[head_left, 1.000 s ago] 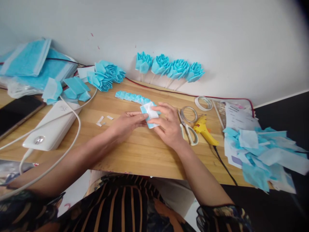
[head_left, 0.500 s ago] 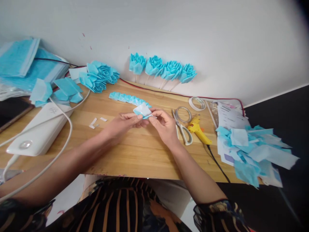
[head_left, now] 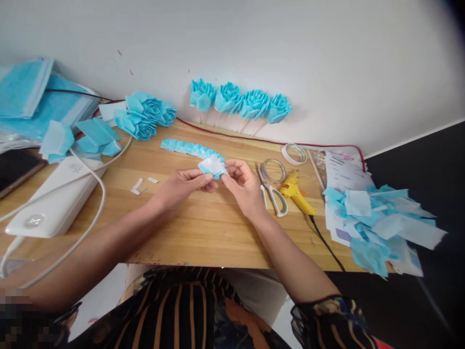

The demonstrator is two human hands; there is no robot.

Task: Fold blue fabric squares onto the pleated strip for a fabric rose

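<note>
Both hands meet over the middle of the wooden table (head_left: 203, 232). My left hand (head_left: 183, 186) and my right hand (head_left: 244, 186) pinch a small folded blue-and-white paper piece (head_left: 211, 166) between their fingertips, held a little above the wood. Just behind it lies a strip of folded blue petals (head_left: 189, 148). Several finished blue paper flowers (head_left: 240, 101) lean against the wall, and a bigger blue flower cluster (head_left: 143, 115) sits to their left.
Scissors (head_left: 272, 191), a yellow glue gun (head_left: 296, 194) with its cord, and two tape rolls (head_left: 294, 153) lie right of my hands. Blue paper scraps (head_left: 378, 223) pile at the right edge. A white power bank (head_left: 58, 194) with cable and blue sheets (head_left: 32, 102) sit left.
The paper piece went from lying pressed under my fingers to being lifted and pinched between both hands. The view shifted slightly right and down.
</note>
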